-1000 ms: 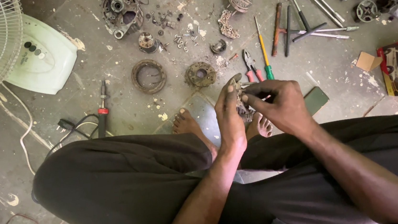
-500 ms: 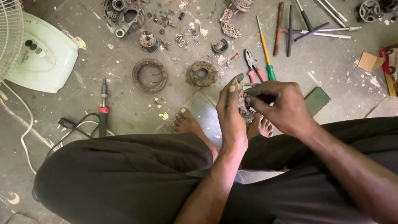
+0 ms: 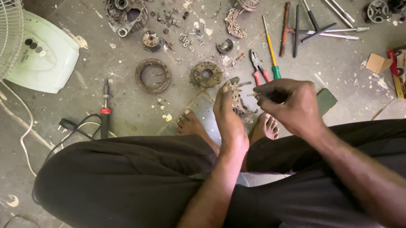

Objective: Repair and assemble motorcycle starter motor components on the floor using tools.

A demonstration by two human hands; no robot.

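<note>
The left hand (image 3: 228, 114) is closed around a small rusty metal part (image 3: 237, 101), gripping it by the edge above the bare feet (image 3: 264, 127). The right hand (image 3: 288, 104) is curled shut on a thin tool — its type cannot be told — with the tip touching the part. Risk: the part is braced by fingers alone, so a slipping tip could jab the left fingers or drop onto the toes. Any loosened screw could fall and be lost among the scattered fasteners (image 3: 184, 35) on the concrete floor (image 3: 129, 115).
</note>
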